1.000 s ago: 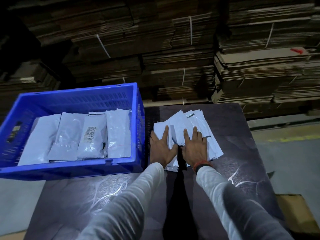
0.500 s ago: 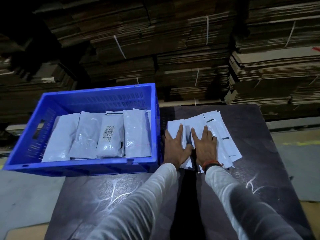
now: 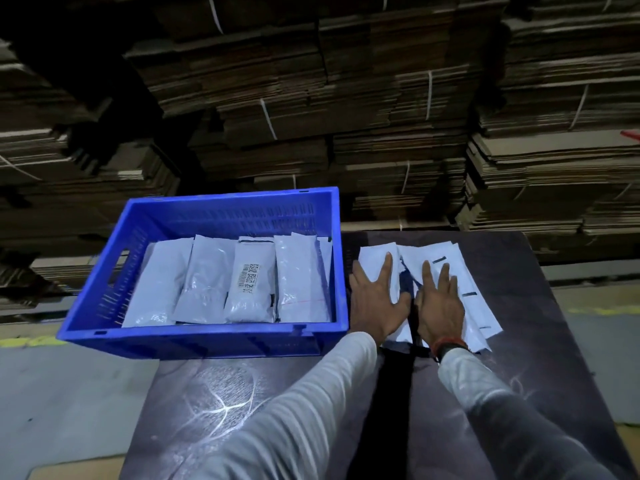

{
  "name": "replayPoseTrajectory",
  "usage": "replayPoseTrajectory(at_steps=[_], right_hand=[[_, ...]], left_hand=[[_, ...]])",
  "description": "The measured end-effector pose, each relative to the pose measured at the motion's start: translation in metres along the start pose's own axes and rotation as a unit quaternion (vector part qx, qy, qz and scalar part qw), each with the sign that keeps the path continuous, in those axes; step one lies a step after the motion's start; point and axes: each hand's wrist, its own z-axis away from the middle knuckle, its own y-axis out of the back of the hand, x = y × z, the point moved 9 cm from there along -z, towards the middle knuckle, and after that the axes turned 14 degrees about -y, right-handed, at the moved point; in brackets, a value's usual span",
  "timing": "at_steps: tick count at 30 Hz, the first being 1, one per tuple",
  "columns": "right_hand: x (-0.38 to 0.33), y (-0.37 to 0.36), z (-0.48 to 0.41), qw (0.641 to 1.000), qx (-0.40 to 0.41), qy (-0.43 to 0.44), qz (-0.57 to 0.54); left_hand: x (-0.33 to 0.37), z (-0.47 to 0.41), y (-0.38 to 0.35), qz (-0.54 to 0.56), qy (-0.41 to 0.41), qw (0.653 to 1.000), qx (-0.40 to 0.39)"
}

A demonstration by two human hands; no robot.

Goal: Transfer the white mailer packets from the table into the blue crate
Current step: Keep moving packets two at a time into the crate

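Note:
A fanned pile of white mailer packets [image 3: 446, 268] lies on the dark table [image 3: 540, 341], just right of the blue crate [image 3: 207, 341]. My left hand [image 3: 375, 303] presses flat on the pile's left packets, fingers spread. My right hand [image 3: 441, 306] lies flat on the middle of the pile, fingers apart, with an orange band at the wrist. Neither hand grips a packet. Inside the crate several white packets [image 3: 301, 282] lie side by side; one carries a barcode label [image 3: 249, 277].
The crate overhangs the table's left edge above a grey floor [image 3: 69, 410]. Tall stacks of flattened cardboard [image 3: 381, 116] bound with white straps rise behind the table and crate. A yellow floor line [image 3: 602, 310] shows at the right.
The view has shifted, so crate and table sit further right in frame. Both hands stay flat on the pile, and the gap between the left and right packets has widened a little.

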Motion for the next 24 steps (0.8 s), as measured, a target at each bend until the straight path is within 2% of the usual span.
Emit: replayPoseTrajectory(at_steps=[6,10,12,16,19,24], right_hand=[[-0.041,0.063,-0.001,0.998,0.049,0.018,-0.032],[-0.101,0.1,0.001,0.994,0.078,0.066,-0.032],[-0.14,0.119,0.016,0.99,0.094,0.089,-0.053],[-0.216,0.128,0.056,0.979,0.124,0.136,-0.093],[-0.274,0.113,0.087,0.975,0.106,0.181,-0.079],[-0.351,0.059,0.128,0.974,0.071,0.199,-0.079]], left_hand=[[0.041,-0.005,0.05,-0.031,-0.047,0.997,0.052],[0.057,-0.008,0.121,-0.039,-0.062,0.99,0.119],[0.043,-0.007,0.164,-0.083,-0.064,0.985,0.141],[-0.038,0.008,0.244,-0.188,-0.018,0.971,0.147],[-0.123,0.032,0.283,-0.219,0.04,0.966,0.131],[-0.235,0.073,0.314,-0.255,0.121,0.955,0.087]])
